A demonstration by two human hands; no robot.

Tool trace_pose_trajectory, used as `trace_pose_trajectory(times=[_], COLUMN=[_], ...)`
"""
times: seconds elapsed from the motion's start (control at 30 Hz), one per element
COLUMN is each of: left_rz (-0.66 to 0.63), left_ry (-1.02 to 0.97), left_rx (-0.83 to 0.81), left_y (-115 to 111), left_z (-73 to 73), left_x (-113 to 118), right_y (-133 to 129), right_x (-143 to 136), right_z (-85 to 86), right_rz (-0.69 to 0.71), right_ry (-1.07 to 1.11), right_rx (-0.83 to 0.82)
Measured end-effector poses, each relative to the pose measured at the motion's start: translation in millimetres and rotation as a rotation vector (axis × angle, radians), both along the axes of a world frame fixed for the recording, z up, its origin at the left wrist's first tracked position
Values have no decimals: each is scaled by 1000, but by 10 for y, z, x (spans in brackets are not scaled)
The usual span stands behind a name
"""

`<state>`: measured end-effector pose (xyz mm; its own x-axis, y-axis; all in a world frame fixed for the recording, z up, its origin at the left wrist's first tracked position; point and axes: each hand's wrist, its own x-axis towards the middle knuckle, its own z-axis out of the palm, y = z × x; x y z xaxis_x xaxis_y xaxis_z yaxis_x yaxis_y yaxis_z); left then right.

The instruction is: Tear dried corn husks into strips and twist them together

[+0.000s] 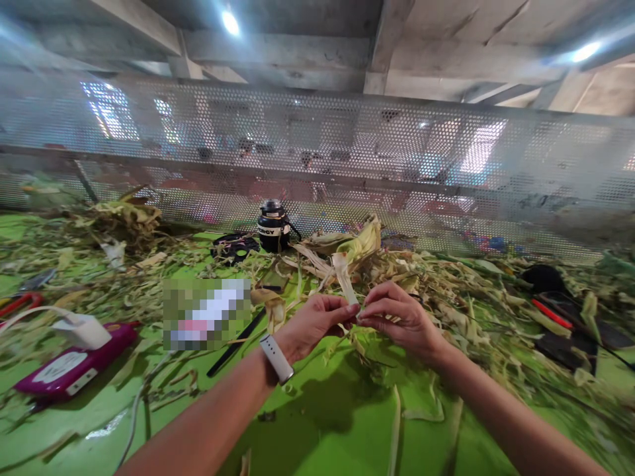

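A pale, narrow piece of plant husk (pixel 343 274), flared and brownish at its upper end, stands up between my hands. My left hand (pixel 321 317), with a light band on its wrist, pinches the lower end of the husk between thumb and fingers. Close against it, my right hand (pixel 399 317) has thumb and fingertips pinched together at the same lower end. What exactly lies between the right fingertips is too small to make out. Behind the hands lies a larger yellow-green husk bundle (pixel 364 241) on a heap of dry strips.
The green table (pixel 307 430) is strewn with shredded strips. A black bottle (pixel 272 228) stands at the back before a perforated metal screen (pixel 297 145). To the left lie a purple power strip (pixel 74 367) with a white charger and a blurred-out object (pixel 208 314); dark tools (pixel 565 317) lie right.
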<state>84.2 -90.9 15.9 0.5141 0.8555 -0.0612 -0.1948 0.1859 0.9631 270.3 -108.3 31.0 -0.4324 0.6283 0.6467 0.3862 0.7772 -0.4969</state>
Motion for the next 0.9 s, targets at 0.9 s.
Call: trace_pose_trajectory(times=[0.9], left_rz=[49], left_ry=[84], left_rx=[184], left_y=[-100], left_z=[64], left_x=[66], right_y=[-66], right_x=[-180], right_z=[-66], right_rz=[-52], right_ry=[651], right_rx=[-903])
